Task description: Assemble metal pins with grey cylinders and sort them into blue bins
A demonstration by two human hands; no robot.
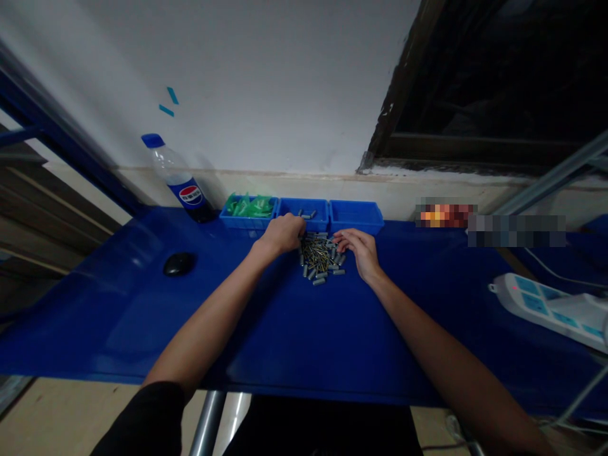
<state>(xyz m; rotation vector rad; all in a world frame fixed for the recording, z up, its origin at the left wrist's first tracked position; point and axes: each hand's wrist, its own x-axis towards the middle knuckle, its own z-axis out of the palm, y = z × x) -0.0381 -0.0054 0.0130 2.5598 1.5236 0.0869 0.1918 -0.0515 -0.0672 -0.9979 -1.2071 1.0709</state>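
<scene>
A pile of thin brass-coloured screws [317, 254] lies on the blue table, with several grey metal cylinders [320, 280] around its edges. My left hand [285, 233] is closed at the pile's upper left, just in front of the middle blue bin [327, 216]. What its fingers hold, if anything, is hidden. Over the right side of the pile is my right hand [361, 248], its fingers bent and a little apart, with nothing clearly in them. A few grey cylinders [306, 215] lie in the middle bin.
Beside the middle bin are a left bin with green plastic packets [251, 206] and a right blue bin [356, 217]. A cola bottle [183, 187] and a black mouse [178, 264] are on the left. A white power strip [546, 307] lies on the right.
</scene>
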